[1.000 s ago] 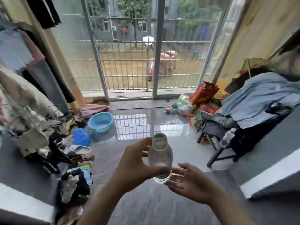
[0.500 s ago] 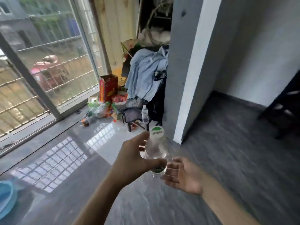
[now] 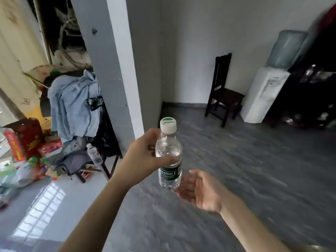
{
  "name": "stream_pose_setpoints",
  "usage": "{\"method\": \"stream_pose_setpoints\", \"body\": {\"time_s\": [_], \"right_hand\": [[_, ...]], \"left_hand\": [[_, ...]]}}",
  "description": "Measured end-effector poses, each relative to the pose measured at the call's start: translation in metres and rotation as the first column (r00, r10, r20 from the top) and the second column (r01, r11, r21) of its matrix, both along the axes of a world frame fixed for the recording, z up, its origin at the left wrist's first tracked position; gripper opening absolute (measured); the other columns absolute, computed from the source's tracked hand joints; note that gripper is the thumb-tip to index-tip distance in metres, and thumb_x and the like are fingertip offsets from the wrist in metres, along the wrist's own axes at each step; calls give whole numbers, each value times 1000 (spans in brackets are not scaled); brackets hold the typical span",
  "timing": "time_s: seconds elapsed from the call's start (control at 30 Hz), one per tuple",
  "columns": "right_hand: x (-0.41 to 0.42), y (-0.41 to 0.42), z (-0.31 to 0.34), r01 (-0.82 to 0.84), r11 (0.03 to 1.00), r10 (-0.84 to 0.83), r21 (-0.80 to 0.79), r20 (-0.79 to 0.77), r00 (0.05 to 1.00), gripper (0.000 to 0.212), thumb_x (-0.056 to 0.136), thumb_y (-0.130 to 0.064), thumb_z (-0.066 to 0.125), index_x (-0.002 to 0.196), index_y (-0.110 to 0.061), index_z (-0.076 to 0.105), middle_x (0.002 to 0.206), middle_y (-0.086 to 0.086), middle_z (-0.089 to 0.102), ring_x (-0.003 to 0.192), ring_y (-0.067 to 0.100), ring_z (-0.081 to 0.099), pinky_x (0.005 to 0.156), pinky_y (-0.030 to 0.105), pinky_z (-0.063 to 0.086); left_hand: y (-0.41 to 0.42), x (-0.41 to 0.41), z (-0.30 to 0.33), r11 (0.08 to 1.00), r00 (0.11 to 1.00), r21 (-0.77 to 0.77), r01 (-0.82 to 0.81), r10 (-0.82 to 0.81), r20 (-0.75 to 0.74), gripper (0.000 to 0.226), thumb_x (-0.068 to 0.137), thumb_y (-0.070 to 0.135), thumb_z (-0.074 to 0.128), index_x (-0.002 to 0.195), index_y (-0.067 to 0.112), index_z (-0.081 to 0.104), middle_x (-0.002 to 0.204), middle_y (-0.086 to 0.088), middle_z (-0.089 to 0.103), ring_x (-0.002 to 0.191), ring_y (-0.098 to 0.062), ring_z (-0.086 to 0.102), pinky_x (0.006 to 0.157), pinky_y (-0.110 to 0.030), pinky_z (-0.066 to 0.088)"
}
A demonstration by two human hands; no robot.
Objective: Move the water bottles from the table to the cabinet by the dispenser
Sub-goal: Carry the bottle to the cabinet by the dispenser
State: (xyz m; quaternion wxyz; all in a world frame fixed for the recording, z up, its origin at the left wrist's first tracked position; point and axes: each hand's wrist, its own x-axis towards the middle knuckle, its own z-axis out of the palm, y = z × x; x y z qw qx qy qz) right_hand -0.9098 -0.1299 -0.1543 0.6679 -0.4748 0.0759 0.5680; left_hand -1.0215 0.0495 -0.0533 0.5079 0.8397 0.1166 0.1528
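Observation:
A clear water bottle [image 3: 169, 155] with a white cap and a dark green label stands upright in front of me, and my left hand [image 3: 143, 157] is shut around its upper body. Just below and right of the bottle's base, my right hand [image 3: 201, 188] lies palm up with fingers spread, holding nothing. At the far right stands a white water dispenser [image 3: 263, 95] with a large jug on top. A dark cabinet [image 3: 309, 99] is beside it, with blurred bottles on its top. Another water bottle [image 3: 94, 153] leans on a stool at the left.
A grey pillar [image 3: 116, 70] rises ahead at centre left. A dark wooden chair [image 3: 223, 90] stands against the far wall, left of the dispenser. A stool heaped with blue clothes [image 3: 74, 106], boxes and bags crowds the left side. The grey floor [image 3: 236, 170] stretches toward the dispenser.
My view has swung to the right, from the balcony doors past the pillar to the room with the chair, dispenser and cabinet. My left hand keeps its grip on the bottle; the right stays open beneath.

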Motion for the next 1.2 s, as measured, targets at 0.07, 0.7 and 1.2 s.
{"method": "stream_pose_setpoints", "body": {"time_s": [0.07,0.7,1.2], "right_hand": [[17,-14,4,27,1000,-27,5,11,1000,48,89,-30,47,117,4,67,104,24,72,82,30,72,81,37,56],[199,-67,23,221,971,-216,95,-55,975,54,100,-34,40,131,7,57,125,28,65,105,36,67,86,39,56],[409,-13,49,418,904,-418,88,-21,908,47,101,-30,41,128,4,60,122,24,68,111,35,67,78,35,59]], "left_hand": [[-14,27,8,998,998,2,59,-59,12,51,67,25,93,109,31,65,99,11,77,92,-7,73,85,-21,54],[-47,242,19,961,962,-85,264,-256,91,59,66,35,86,120,32,65,109,5,77,104,-15,73,102,-46,53],[9,483,47,908,902,11,419,-418,111,57,72,30,87,124,33,63,112,12,76,107,-8,71,104,-40,52]]}}
